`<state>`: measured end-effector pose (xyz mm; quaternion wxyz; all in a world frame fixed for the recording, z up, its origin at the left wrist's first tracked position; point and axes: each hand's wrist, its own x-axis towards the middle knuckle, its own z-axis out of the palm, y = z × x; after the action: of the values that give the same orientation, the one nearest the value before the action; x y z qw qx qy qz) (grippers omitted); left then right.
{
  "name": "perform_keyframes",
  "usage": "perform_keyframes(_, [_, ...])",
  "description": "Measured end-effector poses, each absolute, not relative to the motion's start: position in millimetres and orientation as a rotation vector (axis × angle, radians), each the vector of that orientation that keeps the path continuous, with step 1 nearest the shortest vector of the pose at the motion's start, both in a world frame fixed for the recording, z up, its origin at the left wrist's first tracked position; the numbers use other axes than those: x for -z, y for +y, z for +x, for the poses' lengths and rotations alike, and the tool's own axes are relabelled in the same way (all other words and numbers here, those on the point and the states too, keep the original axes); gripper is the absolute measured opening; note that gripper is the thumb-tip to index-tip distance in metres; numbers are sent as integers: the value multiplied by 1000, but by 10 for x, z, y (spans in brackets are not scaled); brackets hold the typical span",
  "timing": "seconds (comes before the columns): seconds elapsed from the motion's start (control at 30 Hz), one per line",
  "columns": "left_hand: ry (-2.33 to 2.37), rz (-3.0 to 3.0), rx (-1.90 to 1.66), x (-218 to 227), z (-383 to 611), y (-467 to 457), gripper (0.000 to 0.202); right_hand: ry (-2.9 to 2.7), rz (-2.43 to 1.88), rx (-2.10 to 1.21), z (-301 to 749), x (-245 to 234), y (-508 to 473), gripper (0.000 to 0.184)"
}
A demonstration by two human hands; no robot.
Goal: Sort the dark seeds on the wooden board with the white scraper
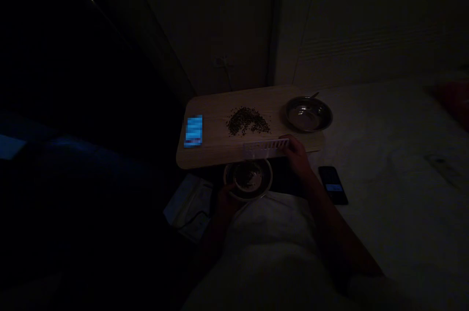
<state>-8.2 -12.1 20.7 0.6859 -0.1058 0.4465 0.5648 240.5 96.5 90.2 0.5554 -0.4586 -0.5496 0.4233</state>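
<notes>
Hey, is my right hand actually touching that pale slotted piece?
Touching. The head view shows it: the right hand grips the pale slotted piece at its right end, fingers overlapping it with no gap.

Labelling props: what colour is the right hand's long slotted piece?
Long slotted piece: whitish under dim light, head view.

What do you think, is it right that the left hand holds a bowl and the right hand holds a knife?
Not fully: in the head view, the left hand holds a bowl, but the right hand holds a pale slotted piece, not a knife.
</notes>
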Motion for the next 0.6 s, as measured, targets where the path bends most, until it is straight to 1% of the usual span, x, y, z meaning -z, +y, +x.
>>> perform_keyframes(0.1, [990, -237, -1275, -194, -91, -116, 39, -1316, -1089, -1014, 2408, -879, 960, 16])
perform_keyframes(0.2, [962, -236, -1256, -198, -95, -112, 37, -1284, -1094, -1008, 2420, -866, 958, 18])
perform_keyframes(0.43, [998, -198, -1253, -171, -111, -129, 37, -1061, -1158, -758, 2524, -837, 1030, 20])
perform_keyframes(0.6, [1001, -166, -1305, -136, -101, -125, 38, -1076, -1174, -753, 2562, -810, 1043, 19])
